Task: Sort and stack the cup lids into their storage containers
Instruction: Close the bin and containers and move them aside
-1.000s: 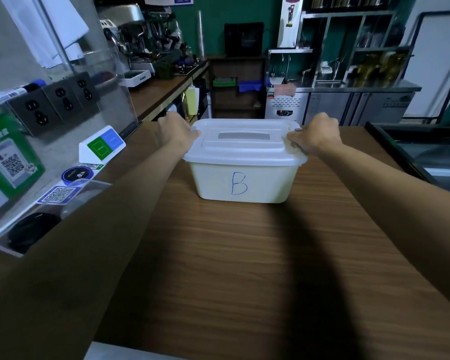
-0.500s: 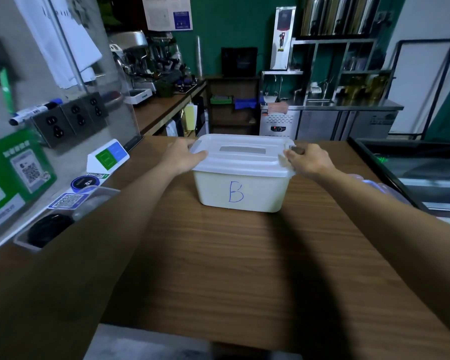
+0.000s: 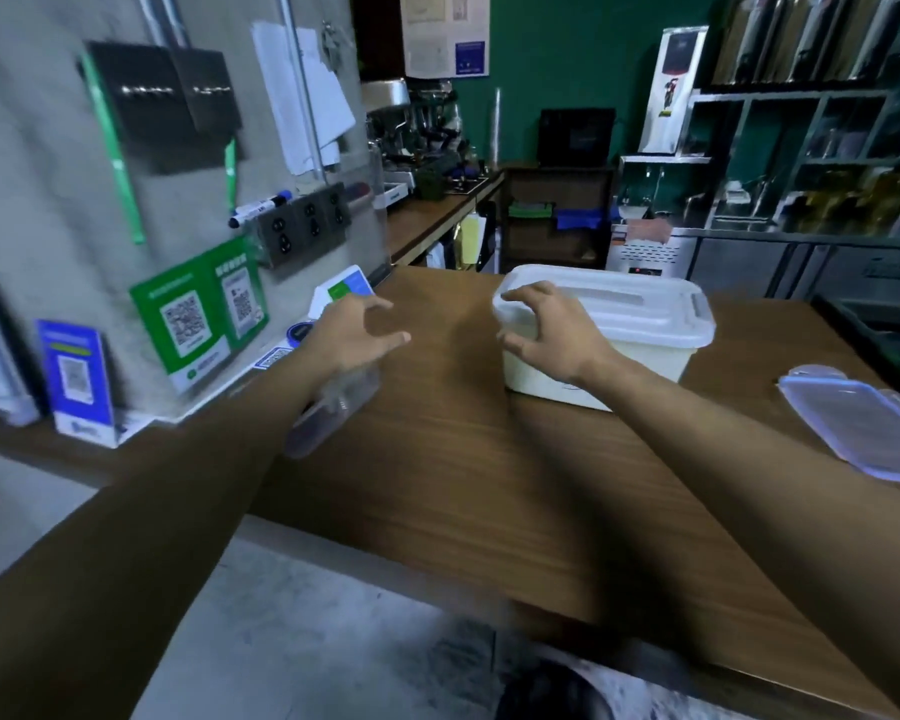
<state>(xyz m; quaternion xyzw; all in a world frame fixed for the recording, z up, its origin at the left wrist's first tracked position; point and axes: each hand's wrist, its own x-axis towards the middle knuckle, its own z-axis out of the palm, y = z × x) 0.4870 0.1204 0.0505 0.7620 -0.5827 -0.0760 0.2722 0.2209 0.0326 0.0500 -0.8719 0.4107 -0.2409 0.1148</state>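
Observation:
A white storage container (image 3: pixel 645 356) with its white lid (image 3: pixel 619 309) closed stands on the wooden counter (image 3: pixel 463 475), right of centre. My right hand (image 3: pixel 546 337) hovers in front of the container's left end, fingers spread and loosely bent, holding nothing. Over the bare counter further left, my left hand (image 3: pixel 354 330) is spread open and empty. The letter on the container's front is hidden behind my right arm. A clear flat lid (image 3: pixel 863 428) lies on the counter at the right edge.
A clear plastic tub (image 3: pixel 328 413) lies under my left forearm by the wall. QR-code signs (image 3: pixel 198 314) and a small card stand (image 3: pixel 76 376) line the wall on the left. A dark display case (image 3: pixel 884 324) borders the counter at the right. The counter's near edge drops to the floor.
Both hands have let go of the container's lid ends and moved left, off it. The view has swung left, so the container now sits to the right.

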